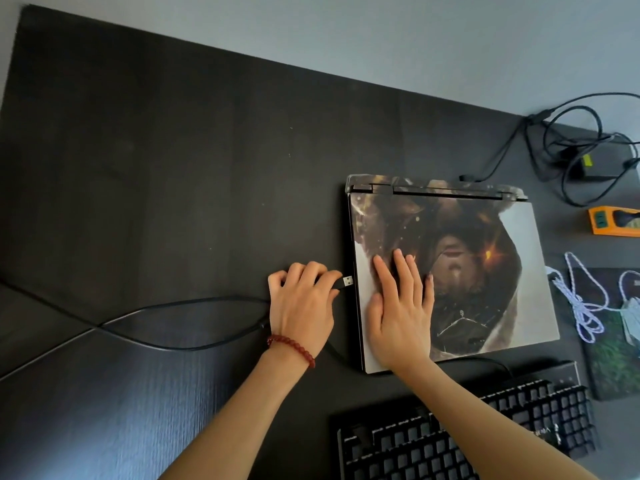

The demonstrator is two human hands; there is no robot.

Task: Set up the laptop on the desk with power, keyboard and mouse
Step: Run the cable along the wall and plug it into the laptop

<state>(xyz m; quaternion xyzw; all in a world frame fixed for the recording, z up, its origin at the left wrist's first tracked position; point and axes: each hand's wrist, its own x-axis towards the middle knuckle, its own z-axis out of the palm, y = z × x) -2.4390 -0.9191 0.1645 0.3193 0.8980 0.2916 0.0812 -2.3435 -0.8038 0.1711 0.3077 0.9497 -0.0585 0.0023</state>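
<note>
A limp black cable [149,311] loops across the dark tabletop [173,168] from the left and will trail and drag rather than push, so the stiff plug end is the place to hold it. The left hand [301,306] does that, fingers curled round the plug body with the metal USB plug [348,281] poking out, just beside the laptop's left edge and apparently not yet in. The port itself cannot be made out on that dark, thin edge. The closed laptop [485,237] lies right of centre; it looks rigid and fairly heavy, yet could slide under a sideways push, which I judge is why the right hand [401,313] lies flat on its lid, fingers straight, holding nothing. Nearer, the keyboard [485,424] is cut off by the frame's near edge and crossed by the right forearm. At the far right, the power brick [606,161] sits in tangled leads, and whether a mouse lies by the white braided cable [581,306] is unclear.
</note>
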